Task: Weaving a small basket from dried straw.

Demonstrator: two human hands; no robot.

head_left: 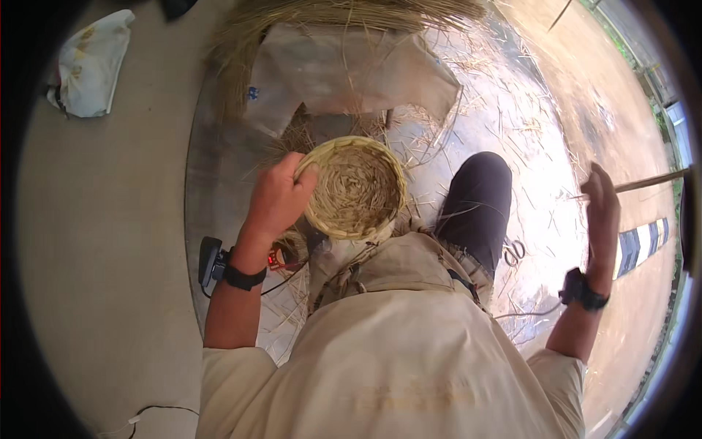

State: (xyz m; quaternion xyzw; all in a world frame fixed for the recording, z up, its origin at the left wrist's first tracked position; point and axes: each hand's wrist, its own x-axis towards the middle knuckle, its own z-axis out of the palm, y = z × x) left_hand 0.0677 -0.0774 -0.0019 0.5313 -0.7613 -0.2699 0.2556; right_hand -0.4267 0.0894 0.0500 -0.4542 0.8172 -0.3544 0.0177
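A round, shallow woven straw basket [355, 189] is in my left hand [281, 192], gripped at its left rim with my thumb over the edge. Its inside faces up, above my lap. My right hand [601, 212] is raised at the far right, its fingers at a long, thin bundle of straw [651, 181] that runs out to the right; exactly how they grip it is unclear. Dark-handled scissors [514, 252] lie beside my right knee [474, 197].
A pale mat [534, 132] under me is strewn with straw. Ahead are loose straw [344, 14] and a wrinkled tan sheet [365, 66]. A white sack [89, 62] lies on the floor at upper left, a cable [164, 407] at lower left. A striped black-and-white strip [643, 245] is at right.
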